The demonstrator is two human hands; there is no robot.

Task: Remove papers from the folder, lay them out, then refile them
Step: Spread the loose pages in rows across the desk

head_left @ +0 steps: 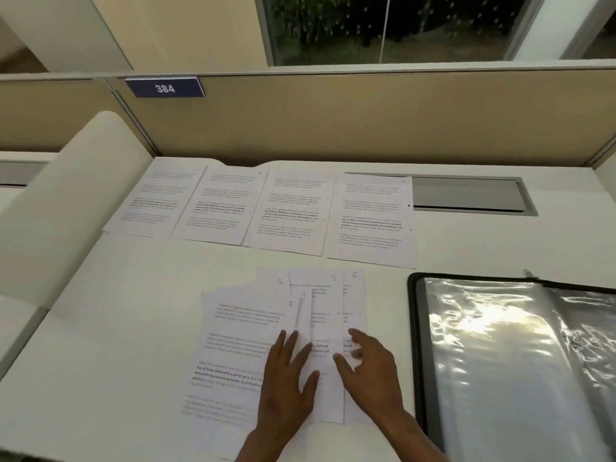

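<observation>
A black display folder (513, 361) lies open at the right of the desk, its clear plastic sleeves shining. Several printed sheets (263, 208) lie side by side in a row at the back of the desk. In front of me a fanned pile of numbered sheets (240, 335) rests on the desk, with sheets 5 and 6 on its right side. My left hand (286, 378) lies flat on the pile with fingers spread. My right hand (370, 365) touches the right-hand sheets with straight fingers. Neither hand grips a sheet.
A beige partition (333, 118) with a blue "384" plate (165, 88) closes off the back of the desk. A grey cable hatch (466, 195) is set into the desk at the back right. A white divider (66, 201) stands at the left.
</observation>
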